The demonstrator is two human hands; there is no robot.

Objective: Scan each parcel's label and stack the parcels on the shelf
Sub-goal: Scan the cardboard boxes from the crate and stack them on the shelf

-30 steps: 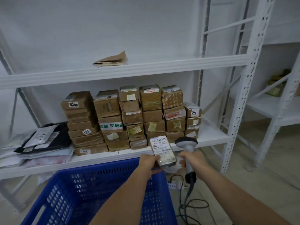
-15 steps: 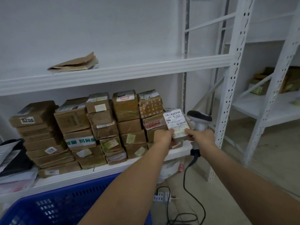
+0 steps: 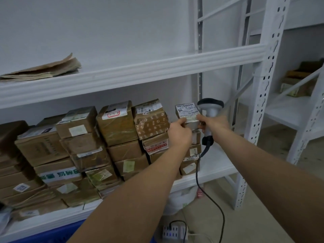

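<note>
A small brown parcel (image 3: 187, 111) with a white barcode label on top sits above the rightmost low stack of boxes (image 3: 192, 155) on the white middle shelf (image 3: 215, 171). My left hand (image 3: 180, 132) grips its near left corner. My right hand (image 3: 214, 124) holds the grey barcode scanner (image 3: 210, 106) by its handle, and its fingertips pinch the parcel's near right edge. The scanner's black cable (image 3: 199, 176) hangs down towards the floor. Several taller stacks of taped brown parcels (image 3: 119, 137) fill the shelf to the left.
A folded brown paper bundle (image 3: 43, 71) lies on the upper shelf (image 3: 140, 74). A white perforated upright (image 3: 263, 102) bounds the bay on the right. A blue crate's rim (image 3: 52, 235) shows at the bottom. A power strip (image 3: 173, 231) lies on the floor. Another rack with boxes (image 3: 298, 81) stands right.
Both hands have carried the labelled parcel up from above the blue crate and forward to the top of the rightmost stack. The view has shifted right and closer to the shelf.
</note>
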